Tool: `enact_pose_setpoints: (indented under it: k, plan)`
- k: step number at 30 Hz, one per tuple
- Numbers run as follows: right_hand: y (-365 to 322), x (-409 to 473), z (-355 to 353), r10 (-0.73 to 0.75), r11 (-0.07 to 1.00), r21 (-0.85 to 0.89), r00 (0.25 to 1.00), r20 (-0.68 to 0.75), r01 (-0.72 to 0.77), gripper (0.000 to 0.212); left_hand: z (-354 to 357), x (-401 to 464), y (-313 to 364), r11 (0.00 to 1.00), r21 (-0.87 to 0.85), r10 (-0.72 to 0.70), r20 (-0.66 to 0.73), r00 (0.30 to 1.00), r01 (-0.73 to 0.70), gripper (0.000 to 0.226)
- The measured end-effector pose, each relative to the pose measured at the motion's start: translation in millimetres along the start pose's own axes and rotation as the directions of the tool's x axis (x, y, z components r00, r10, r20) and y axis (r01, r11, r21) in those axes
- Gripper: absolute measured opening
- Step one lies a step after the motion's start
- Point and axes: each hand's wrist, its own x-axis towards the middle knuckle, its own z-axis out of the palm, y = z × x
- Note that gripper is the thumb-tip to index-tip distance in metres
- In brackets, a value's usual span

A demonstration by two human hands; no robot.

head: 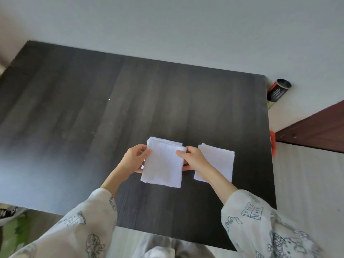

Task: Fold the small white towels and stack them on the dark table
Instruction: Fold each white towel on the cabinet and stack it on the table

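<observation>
Hands first: left hand [135, 159] pinching the left edge of the folded towel [162, 164], thumb on top and fingers under; right hand [193, 159] pinching the right edge the same way. Towel held between both hands, above or on a white pile [163, 141] whose far edge shows just behind it; touching or not, cannot tell. Just right of this towel, second folded towel [216, 162] lying flat on the dark table [74, 108]. Far right of the towel, beyond the table corner, dark can [278, 90] on the floor.

Judged step: laying the folded towel on the pile. To do it well: keep both edges pulled lightly apart, line up the far corners with the pile below, lower flat, then let go both sides together and press once to smooth.
</observation>
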Motion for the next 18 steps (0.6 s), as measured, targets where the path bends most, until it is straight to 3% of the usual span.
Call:
enact_pose_setpoints:
  k: [6, 18]
  plan:
    - [-2, 43, 8, 0.080, 0.993, -0.084, 0.993, -0.092, -0.088, 0.013, -1, 38, -4, 0.991, 0.122, -0.043, -0.047, 0.998, 0.048, 0.016]
    - [9, 64, 19, 0.091, 0.950, -0.274, 0.973, -0.214, -0.149, 0.011, 2, 68, -12, 0.967, 0.252, -0.037, -0.031, 0.999, 0.043, 0.014]
